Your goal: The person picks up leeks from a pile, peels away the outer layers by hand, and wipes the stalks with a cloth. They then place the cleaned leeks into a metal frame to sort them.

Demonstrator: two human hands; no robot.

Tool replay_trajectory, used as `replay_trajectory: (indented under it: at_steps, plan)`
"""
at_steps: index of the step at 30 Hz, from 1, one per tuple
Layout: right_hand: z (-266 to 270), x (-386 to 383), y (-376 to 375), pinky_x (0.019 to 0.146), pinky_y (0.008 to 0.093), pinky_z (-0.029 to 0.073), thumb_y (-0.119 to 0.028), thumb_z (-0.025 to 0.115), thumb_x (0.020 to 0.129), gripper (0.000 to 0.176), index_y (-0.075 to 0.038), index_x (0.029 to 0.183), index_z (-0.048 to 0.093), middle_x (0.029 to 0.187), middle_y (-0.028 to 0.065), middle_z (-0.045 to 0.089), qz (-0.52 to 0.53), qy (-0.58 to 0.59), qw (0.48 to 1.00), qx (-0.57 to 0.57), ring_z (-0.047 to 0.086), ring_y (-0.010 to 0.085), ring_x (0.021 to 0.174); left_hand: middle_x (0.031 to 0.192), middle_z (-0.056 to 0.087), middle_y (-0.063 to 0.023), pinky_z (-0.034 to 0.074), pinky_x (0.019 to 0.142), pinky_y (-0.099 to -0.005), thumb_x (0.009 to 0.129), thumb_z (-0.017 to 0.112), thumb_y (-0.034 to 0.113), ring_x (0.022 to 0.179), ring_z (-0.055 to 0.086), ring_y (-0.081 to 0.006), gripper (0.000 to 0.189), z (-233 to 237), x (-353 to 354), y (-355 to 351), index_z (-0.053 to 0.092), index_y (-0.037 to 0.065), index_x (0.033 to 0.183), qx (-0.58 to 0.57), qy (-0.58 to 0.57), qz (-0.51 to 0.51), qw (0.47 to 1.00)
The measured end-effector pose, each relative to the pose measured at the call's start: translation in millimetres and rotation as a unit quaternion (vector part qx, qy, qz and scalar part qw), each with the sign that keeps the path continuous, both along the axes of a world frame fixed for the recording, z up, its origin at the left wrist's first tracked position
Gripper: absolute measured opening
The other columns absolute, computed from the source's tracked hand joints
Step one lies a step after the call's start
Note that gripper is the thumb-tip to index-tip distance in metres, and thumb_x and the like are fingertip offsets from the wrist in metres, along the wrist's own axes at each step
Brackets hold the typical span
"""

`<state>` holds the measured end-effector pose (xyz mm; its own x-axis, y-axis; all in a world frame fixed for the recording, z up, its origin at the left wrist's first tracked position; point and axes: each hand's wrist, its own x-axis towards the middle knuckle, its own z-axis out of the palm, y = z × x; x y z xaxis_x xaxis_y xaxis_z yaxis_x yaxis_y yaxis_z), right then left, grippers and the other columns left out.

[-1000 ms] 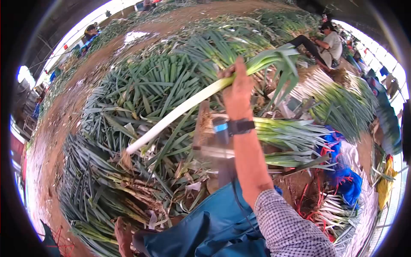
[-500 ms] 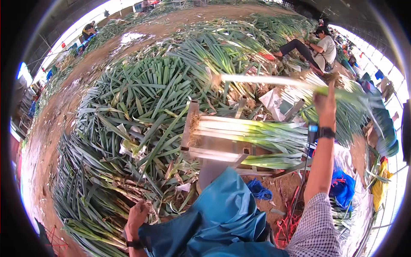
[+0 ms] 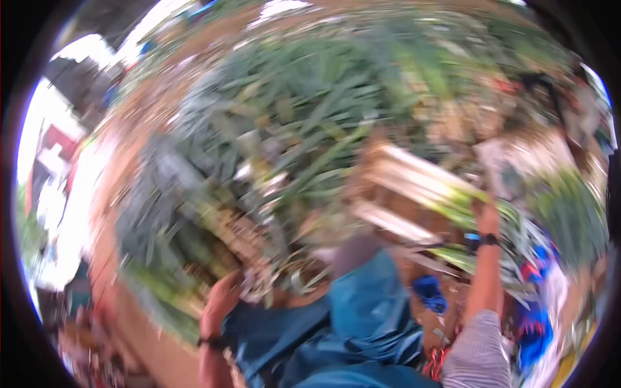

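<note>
My right hand [image 3: 486, 216] is at the leafy end of the leeks [image 3: 427, 178] lying on a small rack [image 3: 363, 165]. Its fingers look curled round leek leaves, though motion smears them. White stalks point up-left across the rack, and green leaves trail off to the right. My left hand [image 3: 224, 294] is low on the left, beside a heap of uncleaned leeks [image 3: 174, 252] with brownish stalk ends. Blur hides what its fingers do. A dark band is on each wrist.
A large pile of green leeks [image 3: 278, 97] spreads beyond the rack. Cleaned leeks [image 3: 563, 213] lie in a bundle at right. A blue apron [image 3: 369, 304] covers my lap. Blue twine [image 3: 430, 293] lies on the ground. A blurred person [image 3: 582, 107] sits at far right.
My right hand has come down with the leek from above the rack to the rack's leafy side. My left hand has moved slightly up. The view has swung left and blurred.
</note>
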<state>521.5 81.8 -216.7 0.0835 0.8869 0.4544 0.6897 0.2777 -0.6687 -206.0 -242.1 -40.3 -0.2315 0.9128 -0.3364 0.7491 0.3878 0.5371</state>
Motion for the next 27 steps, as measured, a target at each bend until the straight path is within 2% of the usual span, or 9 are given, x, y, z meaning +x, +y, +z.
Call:
replay_trajectory:
  at_steps: [1, 2, 3, 7, 9, 12, 14, 19, 27]
  plan:
    - [-7.8, -2.0, 5.6, 0.080, 0.0391, 0.056, -0.028, 0.062, 0.099, 0.046, -0.010, 0.139, 0.052, 0.103, 0.0132, 0.066, 0.045, 0.196, 0.972, -0.117, 0.066, 0.0262, 0.089, 0.110, 0.068, -0.0213, 0.050, 0.090, -0.0432, 0.094, 0.060, 0.021, 0.105, 0.064, -0.0379, 0.032, 9.6, 2.1, -1.7, 0.063, 0.001, 0.119, 0.012, 0.021, 0.000, 1.000]
    - [-8.4, -11.3, 15.5, 0.083, 0.0389, 0.055, -0.034, 0.062, 0.099, 0.044, -0.011, 0.136, 0.054, 0.106, 0.0115, 0.066, 0.037, 0.500, 0.831, -0.242, 0.065, 0.0246, 0.090, 0.110, 0.068, -0.0217, 0.050, 0.092, -0.0429, 0.095, 0.059, 0.021, 0.106, 0.064, -0.0385, 0.031, 15.1, 0.1, -6.4, 0.063, 0.000, 0.117, 0.050, 0.058, -0.038, 0.996]
    - [-14.7, -14.9, 15.2, 0.085, 0.0387, 0.054, -0.039, 0.061, 0.099, 0.044, -0.012, 0.133, 0.057, 0.109, 0.0098, 0.065, 0.007, 0.563, 0.770, -0.299, 0.064, 0.0231, 0.091, 0.110, 0.068, -0.0205, 0.050, 0.094, -0.0420, 0.094, 0.060, 0.020, 0.107, 0.063, -0.0393, 0.031, 37.5, 3.0, -7.7, 0.064, 0.000, 0.116, 0.027, 0.067, 0.038, 0.997]
    - [-17.8, -11.4, 12.7, 0.072, 0.0329, 0.051, -0.053, 0.067, 0.092, 0.044, -0.009, 0.095, 0.062, 0.084, 0.0025, 0.063, -0.064, 0.509, 0.763, -0.394, 0.065, 0.0186, 0.082, 0.114, 0.072, -0.0174, 0.054, 0.087, -0.0362, 0.095, 0.064, 0.021, 0.102, 0.069, -0.0283, 0.036, 44.0, -36.8, -60.2, 0.064, 0.000, 0.125, 0.102, 0.041, 0.239, 0.965]
    - [-41.4, 16.3, 12.5, 0.069, 0.0333, 0.052, -0.051, 0.067, 0.093, 0.042, -0.010, 0.096, 0.063, 0.083, 0.0010, 0.062, -0.062, 0.491, 0.770, -0.403, 0.066, 0.0186, 0.077, 0.116, 0.072, -0.0170, 0.056, 0.085, -0.0336, 0.095, 0.066, 0.022, 0.104, 0.070, -0.0237, 0.042, 33.8, -63.2, -99.7, 0.062, 0.000, 0.130, 0.063, -0.012, 0.305, 0.950]
    - [-13.8, 4.2, -8.8, 0.065, 0.0311, 0.051, -0.047, 0.066, 0.095, 0.038, -0.009, 0.090, 0.060, 0.075, 0.0009, 0.059, 0.019, 0.257, 0.918, -0.302, 0.064, 0.0154, 0.070, 0.121, 0.070, -0.0173, 0.058, 0.086, -0.0334, 0.096, 0.066, 0.020, 0.107, 0.069, -0.0238, 0.044, -3.4, -81.1, -159.5, 0.060, 0.001, 0.135, -0.003, -0.002, 0.320, 0.947]
    - [52.5, -47.4, -28.7, 0.063, 0.0272, 0.050, -0.037, 0.066, 0.097, 0.033, -0.007, 0.086, 0.060, 0.070, 0.0007, 0.057, -0.003, 0.405, 0.855, -0.324, 0.061, 0.0117, 0.070, 0.125, 0.068, -0.0182, 0.059, 0.088, -0.0344, 0.097, 0.065, 0.016, 0.111, 0.068, -0.0257, 0.044, -38.7, -78.7, -192.5, 0.057, 0.003, 0.139, -0.054, -0.085, 0.377, 0.921]
    - [122.2, -67.2, 42.6, 0.056, 0.0232, 0.042, -0.036, 0.063, 0.099, 0.026, -0.012, 0.088, 0.060, 0.073, -0.0032, 0.058, 0.096, 0.310, 0.915, -0.238, 0.056, 0.0066, 0.063, 0.119, 0.071, -0.0194, 0.056, 0.092, -0.0357, 0.092, 0.073, 0.024, 0.105, 0.070, -0.0276, 0.044, -136.5, -43.6, -235.8, 0.066, -0.001, 0.127, -0.046, -0.192, 0.352, 0.915]
    - [334.2, -403.2, -34.8, 0.064, 0.0232, 0.048, -0.030, 0.062, 0.101, 0.031, -0.003, 0.117, 0.061, 0.087, 0.0039, 0.065, 0.293, 0.100, 0.936, -0.166, 0.059, 0.0070, 0.071, 0.112, 0.072, -0.0162, 0.054, 0.091, -0.0341, 0.096, 0.064, 0.027, 0.103, 0.068, -0.0243, 0.040, -220.8, -29.1, -209.3, 0.066, 0.002, 0.127, -0.051, -0.264, 0.260, 0.928]
